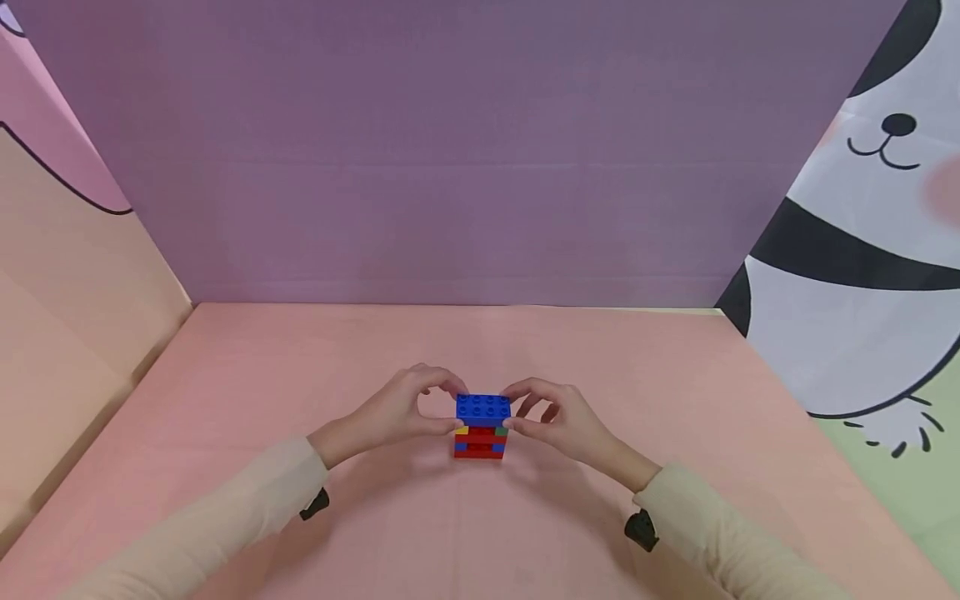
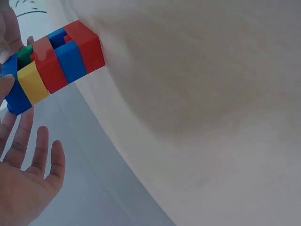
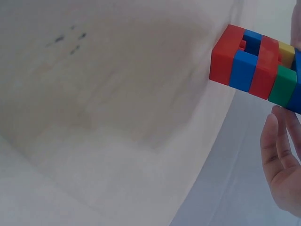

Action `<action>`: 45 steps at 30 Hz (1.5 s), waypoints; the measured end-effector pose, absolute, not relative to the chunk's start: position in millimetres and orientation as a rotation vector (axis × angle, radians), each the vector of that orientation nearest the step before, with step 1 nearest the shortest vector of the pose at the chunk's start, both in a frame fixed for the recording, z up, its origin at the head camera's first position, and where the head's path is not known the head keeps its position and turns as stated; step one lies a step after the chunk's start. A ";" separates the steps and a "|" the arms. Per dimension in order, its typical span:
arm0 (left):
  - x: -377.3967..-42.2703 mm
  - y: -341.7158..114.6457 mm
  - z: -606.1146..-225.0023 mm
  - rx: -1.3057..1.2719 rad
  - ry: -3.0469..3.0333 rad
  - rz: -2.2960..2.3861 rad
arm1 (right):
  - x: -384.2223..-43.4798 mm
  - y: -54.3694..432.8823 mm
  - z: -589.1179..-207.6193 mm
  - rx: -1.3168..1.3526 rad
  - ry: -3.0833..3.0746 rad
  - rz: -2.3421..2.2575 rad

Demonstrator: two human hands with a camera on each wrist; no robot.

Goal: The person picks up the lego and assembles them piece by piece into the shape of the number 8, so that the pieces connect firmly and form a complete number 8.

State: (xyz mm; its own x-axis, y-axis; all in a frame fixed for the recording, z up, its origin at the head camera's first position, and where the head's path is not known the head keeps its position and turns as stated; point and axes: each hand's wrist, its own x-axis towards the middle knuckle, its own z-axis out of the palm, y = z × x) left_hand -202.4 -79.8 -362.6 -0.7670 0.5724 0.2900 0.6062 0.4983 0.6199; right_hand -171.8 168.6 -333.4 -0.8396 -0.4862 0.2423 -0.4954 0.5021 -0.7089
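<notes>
Upright on the pink table stands a small tower of toy building bricks. A blue studded brick tops it, over a yellow brick and a green brick. Below come a red brick, small blue bricks and a red bottom brick. My left hand pinches the top blue brick's left end between thumb and forefinger, other fingers extended. The right hand pinches the opposite end likewise. In the head view, the top brick hides much of the layer beneath.
The pink tabletop spreads around the tower. A purple panel rises behind it, a beige panel at left, and a panda-printed panel at right. Dark wrist devices hang under both sleeves.
</notes>
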 end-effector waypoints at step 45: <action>-241.3 -79.0 -362.5 -0.976 -2.772 -1.225 | -214.9 171.0 -378.5 0.855 -2.667 1.300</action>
